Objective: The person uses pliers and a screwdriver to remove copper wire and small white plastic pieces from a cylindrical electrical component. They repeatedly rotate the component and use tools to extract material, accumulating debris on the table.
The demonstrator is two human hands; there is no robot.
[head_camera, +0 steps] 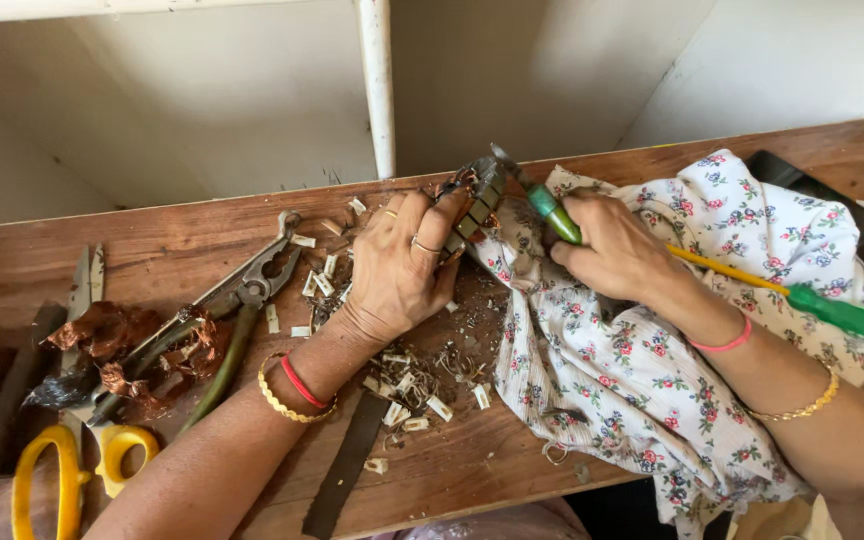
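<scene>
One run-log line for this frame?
left hand: grips metal motor part | right hand: green-handled screwdriver on part | pliers, scissors idle

A worn wooden bench [712, 160] of reddish-brown boards runs across the scene, its surface scratched and dusty, its far edge rising toward the right. Beyond it stands a plain off-white wall [182, 110], smudged and shadowed on the left. A white-painted post [377, 85], chipped in places, rises from behind the bench near the middle. Soft daylight falls brightest on the far right wall.
</scene>
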